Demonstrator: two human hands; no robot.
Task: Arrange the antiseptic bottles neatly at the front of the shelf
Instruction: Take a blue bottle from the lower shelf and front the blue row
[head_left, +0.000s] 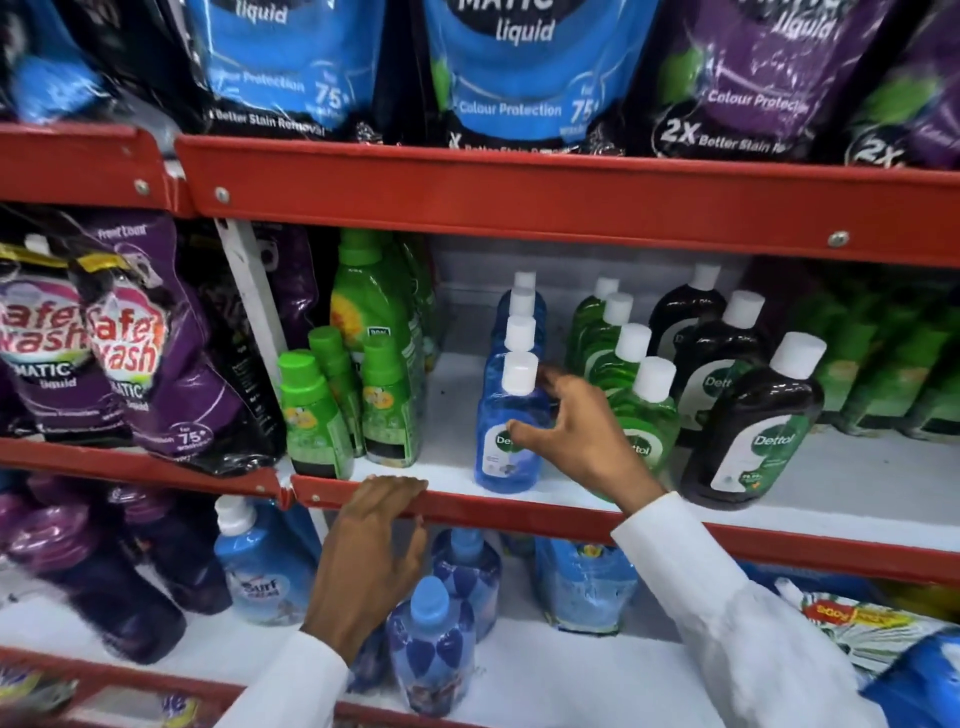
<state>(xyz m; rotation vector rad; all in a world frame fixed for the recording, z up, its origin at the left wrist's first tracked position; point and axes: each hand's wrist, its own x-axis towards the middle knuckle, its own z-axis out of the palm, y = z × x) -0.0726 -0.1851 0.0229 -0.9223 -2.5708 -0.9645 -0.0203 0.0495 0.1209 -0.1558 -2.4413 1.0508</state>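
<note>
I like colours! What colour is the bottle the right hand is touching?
Blue, with a white cap: the front blue plastic antiseptic bottle, seen in the head view.

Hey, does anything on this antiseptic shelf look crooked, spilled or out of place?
No spills or damage show. The three rows slant back and leftward, and the front dark Dettol bottle tilts slightly. The right hand grips the front blue bottle; the left hand rests on the red shelf edge.

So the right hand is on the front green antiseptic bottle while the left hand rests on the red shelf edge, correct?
Not quite. In the head view the right hand is on the front blue antiseptic bottle, not the green one, which stands just to its right. The left hand does rest on the red shelf edge.
</note>
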